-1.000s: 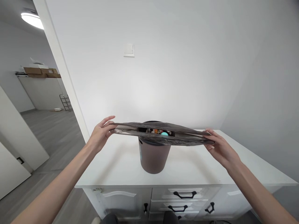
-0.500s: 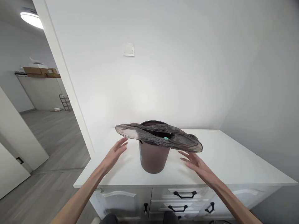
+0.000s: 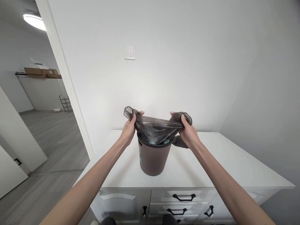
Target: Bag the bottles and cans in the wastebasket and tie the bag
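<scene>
A brown trash can [image 3: 154, 159] with a dark rim stands upright on the white countertop. Its thin black garbage bag [image 3: 156, 129] is lifted above the rim at the front and stretched between both hands. My left hand [image 3: 130, 126] is closed on the bag's edge at the left, with a loose flap sticking out past the thumb. At the right, my right hand [image 3: 187, 129] pinches the gathered bag edge, and more of the bag hangs behind it beside the can. Some blue-green contents show faintly through the film; what they are I cannot tell.
The countertop [image 3: 225, 162] sits on a white cabinet [image 3: 122, 206] with black handles. Close behind rises a white wall with a light switch [image 3: 129, 52]. Left of it, a doorway opens to a room with cardboard boxes [image 3: 39, 72] and a step ladder [image 3: 64, 103].
Both hands have moved up and inward from beside the can and taken hold of the bag. The bag's front edge, earlier spread over the rim, is now raised and drawn taut.
</scene>
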Available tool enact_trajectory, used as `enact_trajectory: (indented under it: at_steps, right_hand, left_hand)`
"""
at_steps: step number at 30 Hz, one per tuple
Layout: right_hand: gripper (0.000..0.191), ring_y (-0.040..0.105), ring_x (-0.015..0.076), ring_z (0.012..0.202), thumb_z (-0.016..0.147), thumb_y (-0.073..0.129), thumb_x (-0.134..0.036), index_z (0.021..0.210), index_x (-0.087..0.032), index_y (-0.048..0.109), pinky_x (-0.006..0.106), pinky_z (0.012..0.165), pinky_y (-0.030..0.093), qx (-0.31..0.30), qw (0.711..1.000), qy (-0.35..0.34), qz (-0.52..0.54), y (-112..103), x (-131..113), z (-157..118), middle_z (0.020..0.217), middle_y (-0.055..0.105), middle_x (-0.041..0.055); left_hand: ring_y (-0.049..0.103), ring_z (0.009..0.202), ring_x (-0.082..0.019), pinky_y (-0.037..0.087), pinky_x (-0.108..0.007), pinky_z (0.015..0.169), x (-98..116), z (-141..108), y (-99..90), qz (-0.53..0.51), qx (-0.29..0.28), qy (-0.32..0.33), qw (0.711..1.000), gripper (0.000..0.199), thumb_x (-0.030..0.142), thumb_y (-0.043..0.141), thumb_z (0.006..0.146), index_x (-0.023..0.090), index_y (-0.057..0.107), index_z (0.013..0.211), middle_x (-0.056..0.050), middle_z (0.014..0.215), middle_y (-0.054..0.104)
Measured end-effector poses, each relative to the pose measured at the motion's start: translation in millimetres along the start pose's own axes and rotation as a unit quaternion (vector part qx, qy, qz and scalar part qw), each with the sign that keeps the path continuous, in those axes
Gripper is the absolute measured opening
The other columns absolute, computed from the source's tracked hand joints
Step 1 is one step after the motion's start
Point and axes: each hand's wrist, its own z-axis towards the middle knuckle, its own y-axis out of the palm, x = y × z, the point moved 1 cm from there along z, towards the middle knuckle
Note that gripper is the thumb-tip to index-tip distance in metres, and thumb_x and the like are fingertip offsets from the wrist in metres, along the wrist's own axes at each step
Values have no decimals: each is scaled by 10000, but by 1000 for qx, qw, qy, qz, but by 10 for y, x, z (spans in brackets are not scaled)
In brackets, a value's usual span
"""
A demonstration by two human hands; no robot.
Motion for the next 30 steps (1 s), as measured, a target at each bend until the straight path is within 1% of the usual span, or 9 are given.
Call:
enact_trajectory:
  at_steps: [4, 8, 11, 14, 18, 20, 24, 27, 30]
  right_hand:
    - [394, 714, 230, 1100, 883, 740, -638, 1079, -301, 684, 420, 1025, 590, -51, 988, 10, 143, 214, -150, 236, 1074, 749, 29]
    - [375, 470, 122, 540, 908, 732, -629, 910, -276, 603, 288, 618, 551, -73, 990, 33, 119, 411, -159, 417, 624, 446, -73]
    - [455, 264, 106, 486, 950, 621, -702, 881, -255, 572, 244, 459, 336, -84, 996, 29, -8, 599, -201, 546, 589, 320, -92]
    - [380, 432, 136, 583, 976, 596, -611, 910, -237, 579, 259, 548, 393, -96, 973, -38, -208, 808, -329, 587, 670, 510, -33]
    - [399, 657, 253, 897, 785, 735, -289, 1142, -197, 584, 344, 775, 526, -200, 889, -77, -405, 1009, -531, 437, 1027, 724, 95]
    - [516, 682, 287, 1018, 748, 702, -227, 1239, -186, 551, 383, 852, 556, -249, 874, -74, -411, 1037, -598, 328, 1172, 714, 134]
    - [778, 659, 284, 1217, 765, 661, -206, 1490, -205, 380, 437, 994, 562, -280, 898, -64, -332, 983, -601, 188, 1421, 594, 165]
    - [1069, 701, 265, 1114, 744, 682, -165, 1633, -247, 94, 454, 951, 580, -310, 906, -43, -285, 942, -545, 143, 1301, 664, 130]
    - [1129, 707, 230, 966, 756, 710, -164, 1640, -273, 16, 443, 916, 575, -315, 916, -26, -247, 917, -552, 103, 1099, 717, 46]
  left_hand:
    - [721, 940, -185, 554, -349, 997, 170, 74, 182, -136, 23, -22, 990, 273, 465, 664, 1005, 195, 666, 1043, -38, 888, 738]
    - [367, 476, -72, 459, -225, 560, 299, 98, 373, -145, 16, -40, 988, 301, 425, 731, 972, 203, 564, 855, 94, 596, 319]
    - [313, 494, -71, 326, -223, 492, 331, 87, 484, -55, 1, -20, 998, 287, 395, 764, 922, 191, 581, 836, 88, 613, 300]
    - [509, 643, -115, 429, -249, 637, 336, 54, 543, 91, -8, 8, 996, 304, 416, 800, 859, 177, 656, 981, 31, 700, 509]
    - [636, 1175, -278, 487, -360, 977, 353, 4, 545, 225, 7, 32, 974, 641, 504, 871, 763, 201, 626, 1272, -124, 1260, 687]
    - [627, 1233, -311, 492, -389, 1006, 359, -12, 531, 239, 12, 32, 971, 676, 554, 869, 757, 199, 624, 1277, -153, 1350, 663]
    - [684, 1061, -255, 529, -363, 924, 352, -46, 502, 212, 61, 59, 974, 612, 597, 837, 785, 189, 642, 1198, -122, 1151, 725]
    - [699, 942, -238, 537, -338, 844, 320, -78, 503, 211, 24, 54, 976, 534, 608, 834, 780, 186, 681, 1067, -79, 969, 744]
    - [711, 892, -265, 529, -345, 804, 276, -88, 490, 239, -3, 38, 970, 453, 617, 767, 835, 173, 719, 913, -77, 868, 753]
